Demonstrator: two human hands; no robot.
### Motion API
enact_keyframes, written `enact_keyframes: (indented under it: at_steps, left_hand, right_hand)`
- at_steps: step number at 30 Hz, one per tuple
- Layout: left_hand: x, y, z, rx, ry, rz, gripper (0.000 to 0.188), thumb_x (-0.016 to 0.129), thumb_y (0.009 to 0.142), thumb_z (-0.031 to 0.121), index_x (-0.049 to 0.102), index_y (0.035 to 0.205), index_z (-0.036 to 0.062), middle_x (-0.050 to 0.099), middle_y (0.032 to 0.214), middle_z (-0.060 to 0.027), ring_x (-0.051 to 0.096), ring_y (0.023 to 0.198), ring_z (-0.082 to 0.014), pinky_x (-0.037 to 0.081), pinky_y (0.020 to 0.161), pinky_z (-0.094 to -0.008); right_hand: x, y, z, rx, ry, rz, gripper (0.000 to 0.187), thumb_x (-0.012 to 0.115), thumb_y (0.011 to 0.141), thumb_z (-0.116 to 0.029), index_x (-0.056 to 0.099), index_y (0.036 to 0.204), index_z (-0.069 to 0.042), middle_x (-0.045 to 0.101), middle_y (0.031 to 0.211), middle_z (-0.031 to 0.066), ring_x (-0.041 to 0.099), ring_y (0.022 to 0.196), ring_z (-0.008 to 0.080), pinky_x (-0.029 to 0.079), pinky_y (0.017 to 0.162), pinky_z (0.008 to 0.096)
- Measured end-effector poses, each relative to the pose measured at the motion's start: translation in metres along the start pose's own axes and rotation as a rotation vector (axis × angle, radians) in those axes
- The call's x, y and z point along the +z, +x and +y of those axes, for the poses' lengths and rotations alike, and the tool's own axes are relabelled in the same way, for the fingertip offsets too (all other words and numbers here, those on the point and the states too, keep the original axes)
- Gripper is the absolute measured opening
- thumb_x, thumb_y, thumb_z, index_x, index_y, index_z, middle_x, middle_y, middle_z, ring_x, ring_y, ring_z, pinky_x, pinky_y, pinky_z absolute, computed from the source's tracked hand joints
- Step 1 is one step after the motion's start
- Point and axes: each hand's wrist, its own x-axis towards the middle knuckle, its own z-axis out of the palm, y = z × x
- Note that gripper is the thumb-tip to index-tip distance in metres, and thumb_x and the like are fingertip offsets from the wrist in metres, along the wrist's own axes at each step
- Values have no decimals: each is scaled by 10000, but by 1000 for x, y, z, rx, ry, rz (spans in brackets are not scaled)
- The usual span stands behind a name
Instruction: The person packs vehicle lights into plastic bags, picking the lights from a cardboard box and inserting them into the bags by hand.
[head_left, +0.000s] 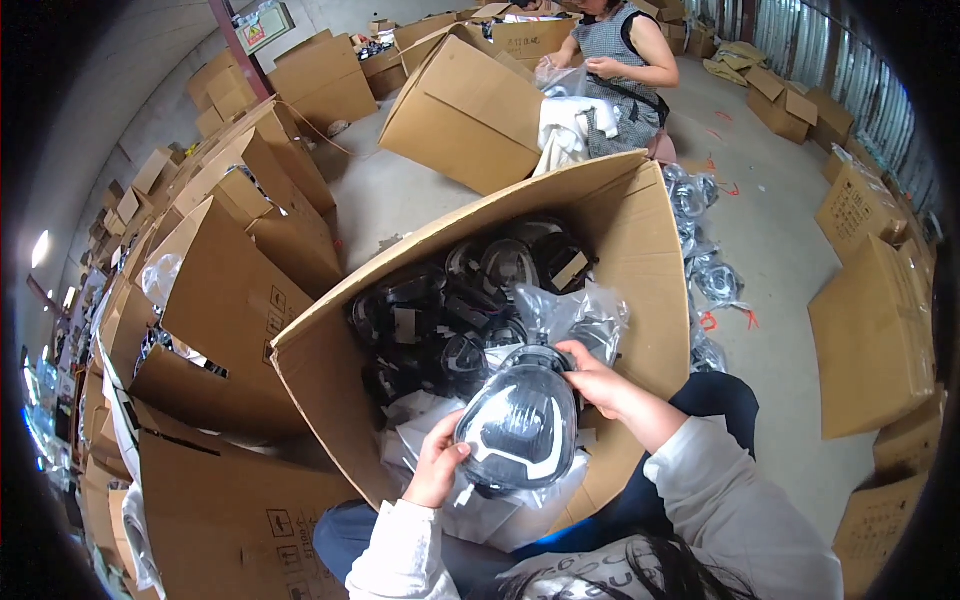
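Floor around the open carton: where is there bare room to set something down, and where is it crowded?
Bare floor shows between the bagged parts and the right-hand cartons, and beyond the open carton, left of the tilted carton. Crowded: inside the open carton, heaped with dark parts, and along the left-hand cartons.

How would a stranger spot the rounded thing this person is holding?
Find the big open cardboard box in the middle, before the person's lap. Over its near side, the left hand and right hand hold a rounded black-and-clear piece, narrower at its far end. Unlike the dark pieces heaped inside the box, it is held up, its glossy face showing.
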Motion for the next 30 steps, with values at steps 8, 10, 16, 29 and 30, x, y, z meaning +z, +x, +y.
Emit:
enact_keyframes:
  at_steps: [8,10,16,29,30]
  left_hand:
    - [-9,9,4,28,239,-7,508,489,788,47,475,1288,-44,569,1206,-102,500,1136,-188,367,986,-285]
    - [-9,11,4,55,293,2,494,477,793,43,480,1280,-42,570,1203,-111,501,1143,-199,365,992,-291]
    - [-8,17,-7,127,325,176,450,449,808,86,504,1245,-7,508,1255,-147,442,1230,-249,317,1046,-322]
    - [0,6,0,-86,-618,21,798,668,760,519,379,1364,85,509,1290,-160,505,1200,-302,422,1015,-456]
    - [-4,8,1,-105,-687,-34,808,665,766,514,368,1370,67,535,1263,-166,544,1159,-307,458,982,-460]
  right_hand:
    - [1,15,12,62,29,-24,645,636,809,-75,327,1373,-116,498,1214,73,486,1129,193,402,920,298]
    - [3,11,9,54,30,-27,650,604,798,-33,319,1376,-115,481,1237,82,481,1139,191,401,928,302]
    - [7,9,13,71,115,-98,661,532,786,-23,286,1391,-121,489,1214,142,534,1075,224,468,850,322]
    - [-15,-4,-14,56,253,-554,532,413,998,-403,290,1428,-115,506,1272,76,616,970,195,579,623,353]
    - [-21,-4,-18,-81,96,-466,522,421,993,-419,373,1394,-89,520,1256,76,597,966,169,565,583,318]
